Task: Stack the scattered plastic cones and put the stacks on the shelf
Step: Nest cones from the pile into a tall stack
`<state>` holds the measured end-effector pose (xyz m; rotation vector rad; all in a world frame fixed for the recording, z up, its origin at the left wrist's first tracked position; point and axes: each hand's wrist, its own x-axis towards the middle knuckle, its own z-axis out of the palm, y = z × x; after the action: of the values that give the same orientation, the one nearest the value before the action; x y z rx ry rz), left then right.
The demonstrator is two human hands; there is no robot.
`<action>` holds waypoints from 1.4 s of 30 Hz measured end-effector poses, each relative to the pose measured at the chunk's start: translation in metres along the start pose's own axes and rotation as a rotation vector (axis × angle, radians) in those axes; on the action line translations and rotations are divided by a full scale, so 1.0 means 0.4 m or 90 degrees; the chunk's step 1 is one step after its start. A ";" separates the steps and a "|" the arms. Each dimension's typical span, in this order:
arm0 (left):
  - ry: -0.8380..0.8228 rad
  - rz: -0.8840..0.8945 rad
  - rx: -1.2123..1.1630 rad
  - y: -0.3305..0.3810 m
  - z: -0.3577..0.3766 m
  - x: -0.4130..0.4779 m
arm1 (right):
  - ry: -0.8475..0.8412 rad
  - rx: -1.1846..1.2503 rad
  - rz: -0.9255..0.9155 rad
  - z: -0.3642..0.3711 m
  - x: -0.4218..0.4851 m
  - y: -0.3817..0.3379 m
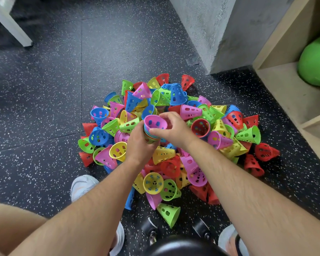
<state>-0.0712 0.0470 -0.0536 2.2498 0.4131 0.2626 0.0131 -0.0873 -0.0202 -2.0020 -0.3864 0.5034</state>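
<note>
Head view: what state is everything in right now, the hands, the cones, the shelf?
Left hand, grips the stack.
Right hand, pinches the pink cone at its rim.
Stack, held over the pile, open ends up.
Pink cone, nested on top of the stack.
Pile, loose cones jumbled on the floor.
Shelf, holds a green ball; no cones visible.

This looks like a gym or sports training room. The floor [44, 89] is black rubber matting flecked with white, laid in large tiles, the kind used in exercise spaces. A heap of bright perforated plastic training cones [190, 111] lies on it. On the right, a plain wooden shelf [284, 89] holds a big green exercise ball [316, 61]. A bare concrete pillar [220, 30] stands at the far side, and a white post [7, 21] slants at the far left.
</note>
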 end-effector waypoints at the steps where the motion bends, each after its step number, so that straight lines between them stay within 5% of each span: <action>1: 0.007 0.000 -0.002 -0.003 -0.005 -0.003 | -0.024 -0.038 -0.009 0.004 -0.007 0.009; 7: 0.031 -0.020 0.005 -0.051 -0.050 -0.040 | 0.013 -0.164 -0.076 0.017 -0.047 0.059; 12: -0.001 -0.024 0.026 -0.095 -0.088 -0.083 | -0.139 -0.493 -0.211 0.064 -0.096 0.082; 20: -0.031 -0.019 0.064 -0.120 -0.099 -0.117 | -0.162 -0.660 -0.158 0.124 -0.098 0.101; 27: -0.029 -0.010 0.063 -0.115 -0.092 -0.112 | -0.108 -0.561 -0.146 0.105 -0.082 0.094; 35: 0.007 -0.035 0.039 -0.069 -0.070 -0.073 | 0.246 -0.079 -0.087 0.043 -0.052 0.039; 38: 0.002 -0.017 0.025 -0.046 -0.058 -0.060 | 0.243 -0.032 -0.114 0.045 -0.051 0.012; 42: 0.000 -0.007 -0.006 -0.013 -0.043 -0.049 | 0.112 -0.145 -0.125 0.043 -0.078 0.016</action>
<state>-0.0960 0.0547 -0.0477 2.2370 0.4232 0.2573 -0.0220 -0.0918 -0.0276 -2.1788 -0.5445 0.1646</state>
